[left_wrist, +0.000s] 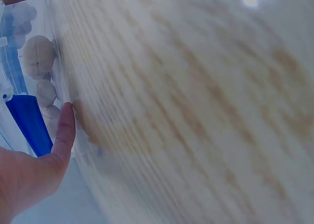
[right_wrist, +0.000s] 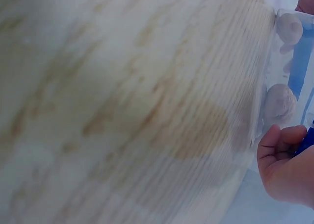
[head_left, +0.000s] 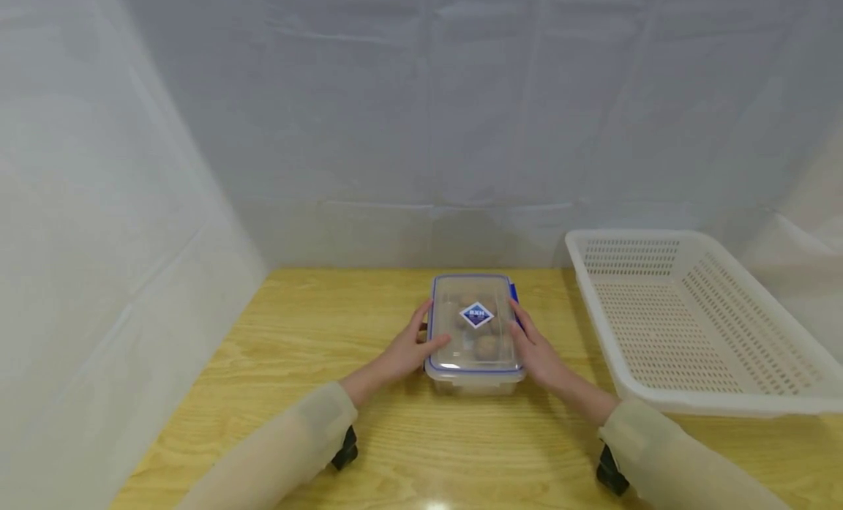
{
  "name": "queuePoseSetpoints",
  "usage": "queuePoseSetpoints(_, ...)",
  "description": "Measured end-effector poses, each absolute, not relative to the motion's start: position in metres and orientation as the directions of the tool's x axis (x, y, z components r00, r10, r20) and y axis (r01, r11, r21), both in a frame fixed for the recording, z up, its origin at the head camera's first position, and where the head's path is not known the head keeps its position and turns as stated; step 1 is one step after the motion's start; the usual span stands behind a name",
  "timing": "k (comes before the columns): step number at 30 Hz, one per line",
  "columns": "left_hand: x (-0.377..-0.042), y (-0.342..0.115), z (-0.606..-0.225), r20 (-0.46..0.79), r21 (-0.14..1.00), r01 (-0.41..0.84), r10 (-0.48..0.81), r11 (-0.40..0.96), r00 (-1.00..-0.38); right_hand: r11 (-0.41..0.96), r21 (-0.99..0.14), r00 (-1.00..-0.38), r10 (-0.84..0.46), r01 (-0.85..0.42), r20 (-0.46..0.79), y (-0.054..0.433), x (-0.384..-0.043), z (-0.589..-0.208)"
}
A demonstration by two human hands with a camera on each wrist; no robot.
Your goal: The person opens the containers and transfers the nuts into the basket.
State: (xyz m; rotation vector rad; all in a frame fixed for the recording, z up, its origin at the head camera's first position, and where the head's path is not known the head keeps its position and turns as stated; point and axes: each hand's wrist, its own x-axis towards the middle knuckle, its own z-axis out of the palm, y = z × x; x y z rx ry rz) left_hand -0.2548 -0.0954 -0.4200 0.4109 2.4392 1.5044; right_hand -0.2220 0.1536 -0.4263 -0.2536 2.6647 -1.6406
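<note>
A clear lidded food container [head_left: 479,382] with a blue seal line and a diamond-shaped label sits on the wooden table. Round, pale brown lumps [left_wrist: 39,57] show through its wall. On its left side, my left hand [head_left: 411,347] grips the container, thumb over the lid's edge and fingers along the side. My right hand [head_left: 540,353] holds the opposite side, its thumb also over the lid. A blue side clip [left_wrist: 30,121] slants beside the left hand in the left wrist view. In the right wrist view, the right fingers curl beside another blue clip [right_wrist: 306,141].
A white perforated plastic basket [head_left: 609,342] stands on the right of the table [head_left: 316,327]. White sheeting [head_left: 369,129] hangs behind the table and along its sides. Each forearm, in a pale sleeve, carries a dark wrist device [head_left: 345,449].
</note>
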Motion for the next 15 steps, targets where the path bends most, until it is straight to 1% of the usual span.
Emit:
queuePoseSetpoints(6,-0.2545,-0.0952,-0.4204,-0.072,0.904,0.090,0.358,0.418,-0.931,0.363,-0.918,-0.985,-0.126,-0.159,0.121,0.1526,-0.2204,-0.4261)
queuePoseSetpoints(15,-0.2522,-0.0945,-0.4158,-0.097,0.907,0.068,0.363,0.415,-0.927,0.333,-0.932,-0.988,-0.098,-0.146,0.120,0.1516,-0.2212,-0.4264)
